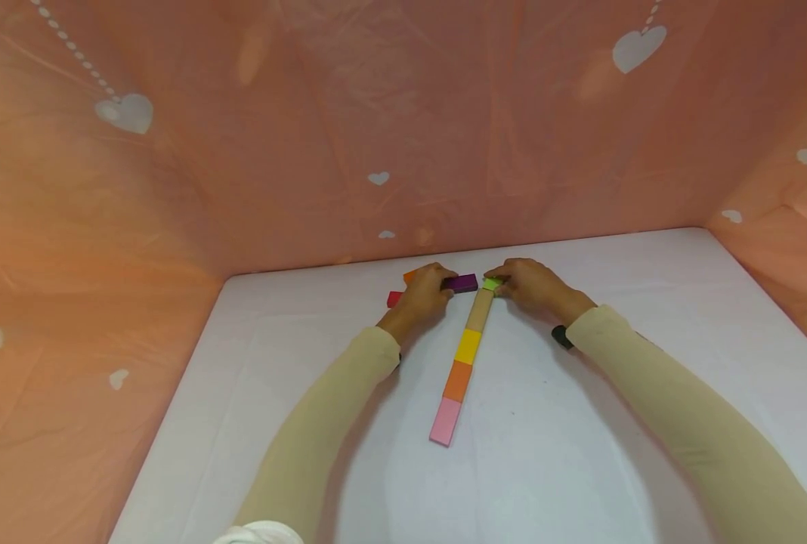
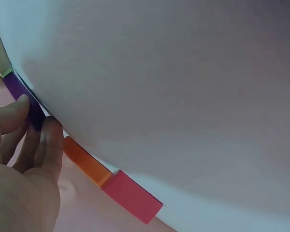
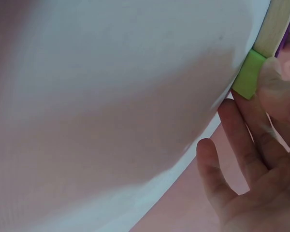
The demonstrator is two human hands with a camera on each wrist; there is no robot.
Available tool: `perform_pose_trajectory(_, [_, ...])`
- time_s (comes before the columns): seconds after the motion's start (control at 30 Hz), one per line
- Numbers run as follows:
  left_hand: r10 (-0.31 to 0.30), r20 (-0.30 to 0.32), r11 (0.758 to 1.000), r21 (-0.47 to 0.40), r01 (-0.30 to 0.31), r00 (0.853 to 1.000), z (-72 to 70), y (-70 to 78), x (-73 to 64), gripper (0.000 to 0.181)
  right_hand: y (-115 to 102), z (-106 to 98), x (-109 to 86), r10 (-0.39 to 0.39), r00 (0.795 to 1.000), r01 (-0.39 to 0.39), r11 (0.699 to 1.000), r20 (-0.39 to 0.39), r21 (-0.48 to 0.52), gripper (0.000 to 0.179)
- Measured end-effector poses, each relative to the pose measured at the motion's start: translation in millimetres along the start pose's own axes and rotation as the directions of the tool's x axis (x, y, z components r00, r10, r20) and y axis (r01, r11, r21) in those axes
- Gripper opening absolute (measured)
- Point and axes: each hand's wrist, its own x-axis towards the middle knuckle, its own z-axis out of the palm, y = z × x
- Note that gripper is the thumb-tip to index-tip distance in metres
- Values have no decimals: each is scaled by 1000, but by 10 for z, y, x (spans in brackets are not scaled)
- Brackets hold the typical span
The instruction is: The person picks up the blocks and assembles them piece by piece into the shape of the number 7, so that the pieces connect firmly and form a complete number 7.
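My left hand [image 1: 425, 295] pinches a purple block [image 1: 466, 283] between thumb and fingers near the back of the table. In the left wrist view the purple block [image 2: 24, 99] reaches toward the far end of a block row. That end is a light green block [image 1: 491, 284], which my right hand [image 1: 534, 287] grips by thumb and fingers. From it the row runs toward me: a plain wood block [image 1: 480, 310], a yellow block [image 1: 468, 347], an orange block [image 1: 458, 381] and a pink block [image 1: 446, 421]. The right wrist view shows the green block [image 3: 250, 73] against the wood block's end.
Behind my left hand lie a second orange block [image 2: 87, 162] and a red block [image 2: 133, 196], end to end in the left wrist view. A peach curtain [image 1: 417, 136] with white hearts rises along the back and sides of the white table [image 1: 553, 453].
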Motion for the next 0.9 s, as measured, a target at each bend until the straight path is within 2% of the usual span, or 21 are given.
perform_pose_trajectory(0.27, [-49, 23, 999, -20, 49, 999, 18, 6, 19, 37, 20, 20, 6, 6, 1000, -6, 1000, 3, -11, 42])
perform_pose_trajectory(0.53, [11, 14, 1000, 7, -11, 1000, 20, -17, 60, 35, 18, 18, 1, 16, 1000, -16, 1000, -9, 2, 41])
perform_pose_trajectory(0.9, [23, 21, 1000, 18, -23, 1000, 15, -13, 69, 35, 19, 16, 11, 20, 1000, -20, 1000, -15, 0, 41])
